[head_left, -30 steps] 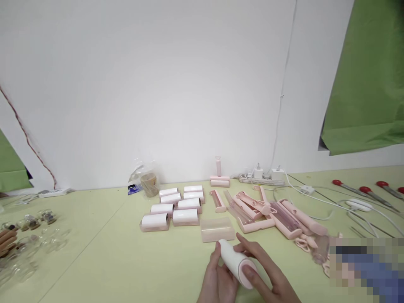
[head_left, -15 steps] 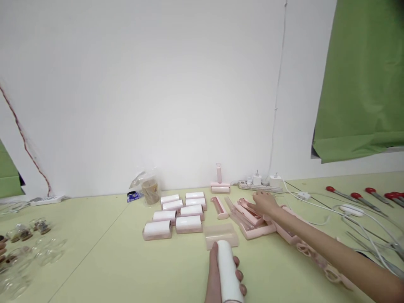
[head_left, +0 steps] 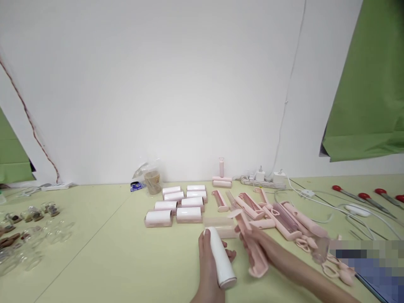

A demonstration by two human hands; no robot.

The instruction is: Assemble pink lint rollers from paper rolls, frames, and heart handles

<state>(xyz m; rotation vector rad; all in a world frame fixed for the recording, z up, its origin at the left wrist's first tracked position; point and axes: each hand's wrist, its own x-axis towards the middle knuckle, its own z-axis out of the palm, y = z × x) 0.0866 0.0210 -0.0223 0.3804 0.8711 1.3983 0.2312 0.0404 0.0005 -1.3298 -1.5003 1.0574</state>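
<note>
A white roll (head_left: pixel 220 257) lies in my left hand (head_left: pixel 205 261), whose fingers wrap round it near the table's front. Just to the right, my right hand (head_left: pixel 257 235) grips a pink plastic holder (head_left: pixel 256 254), tilted and slightly blurred. Behind both hands sits a translucent cover (head_left: pixel 217 225). Several white rolls in pale pink cases (head_left: pixel 189 213) stand in two columns left of centre. More pink holders and handles (head_left: pixel 285 219) lie in a pile to the right.
An assembled pink roller (head_left: pixel 221 179) stands by the wall, beside a power strip (head_left: pixel 261 182) with white cables. Tape in a bag (head_left: pixel 152 182) is at the back. Clear glass pieces (head_left: pixel 31 235) lie left; red-ended tools (head_left: pixel 364 196) lie right.
My right hand has come back from the pile toward my left hand, now with a pink holder in it. The white roll has tilted in my left hand. The view has shifted slightly.
</note>
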